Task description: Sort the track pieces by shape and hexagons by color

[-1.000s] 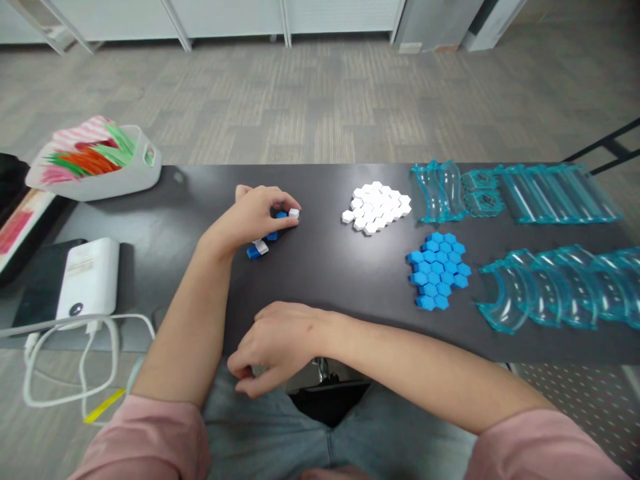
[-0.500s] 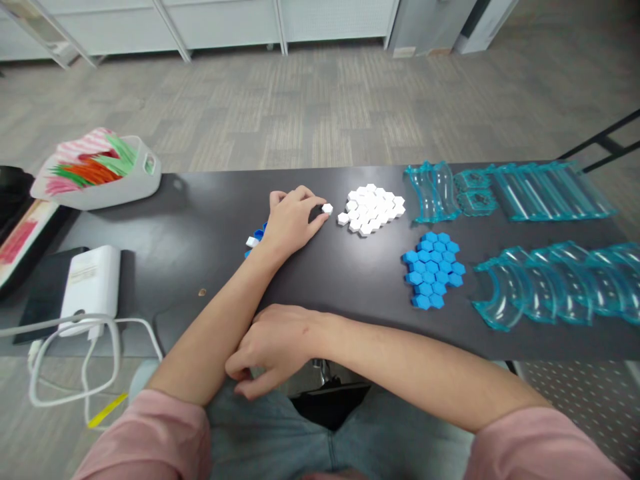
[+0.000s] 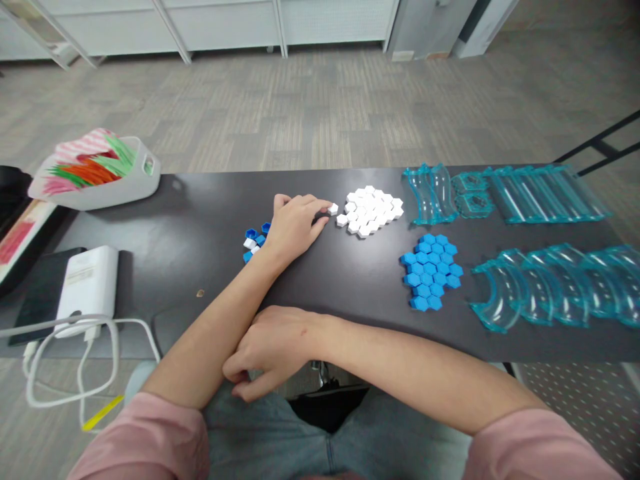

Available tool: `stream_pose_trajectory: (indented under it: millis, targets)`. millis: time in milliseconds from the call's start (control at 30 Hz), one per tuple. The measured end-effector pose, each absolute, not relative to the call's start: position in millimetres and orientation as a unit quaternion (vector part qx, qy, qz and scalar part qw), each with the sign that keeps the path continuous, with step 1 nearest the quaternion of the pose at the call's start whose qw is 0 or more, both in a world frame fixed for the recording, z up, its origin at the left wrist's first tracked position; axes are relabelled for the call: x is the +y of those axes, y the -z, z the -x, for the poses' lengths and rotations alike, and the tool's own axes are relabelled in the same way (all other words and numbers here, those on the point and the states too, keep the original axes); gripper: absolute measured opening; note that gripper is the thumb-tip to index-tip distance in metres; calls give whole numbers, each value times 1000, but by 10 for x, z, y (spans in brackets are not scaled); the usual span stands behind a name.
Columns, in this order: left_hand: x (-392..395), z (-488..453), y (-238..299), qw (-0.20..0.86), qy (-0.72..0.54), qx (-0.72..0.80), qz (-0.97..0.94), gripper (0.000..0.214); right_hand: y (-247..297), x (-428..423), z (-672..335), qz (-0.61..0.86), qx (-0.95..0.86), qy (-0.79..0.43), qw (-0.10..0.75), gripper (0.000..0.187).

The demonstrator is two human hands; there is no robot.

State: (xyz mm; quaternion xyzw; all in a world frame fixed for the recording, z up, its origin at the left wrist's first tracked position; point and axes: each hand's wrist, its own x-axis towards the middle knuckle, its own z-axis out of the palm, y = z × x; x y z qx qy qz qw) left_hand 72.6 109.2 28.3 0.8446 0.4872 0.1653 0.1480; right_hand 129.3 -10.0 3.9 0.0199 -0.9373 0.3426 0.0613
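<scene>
My left hand is over the middle of the dark table, its thumb and fingertips closed on a small white hexagonal tile. Just right of that tile lies a flat cluster of white hexagonal tiles. A loose group of mixed tiles, with a blue tile and a white tile among them, is partly hidden behind my left wrist. My right hand rests against my left forearm at the near table edge. Its fingers are loosely bent with the thumb apart, and no object shows in it.
Blue hexagonal tiles lie grouped right of centre. Clear teal plastic parts and curved teal pieces cover the right side. At left are a white basket, a white power adapter and a looped cable.
My left hand has moved slightly right with the white tile, closer to the white cluster. More of the mixed tiles shows behind my wrist. My right hand stays put.
</scene>
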Motion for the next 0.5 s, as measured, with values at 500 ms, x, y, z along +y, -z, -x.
stream_pose_trajectory:
  millis: [500]
  targets:
    - [1088, -753, -248, 193, -174, 460, -849, 38, -8, -101, -1288, -22, -934, -352, 52, 29]
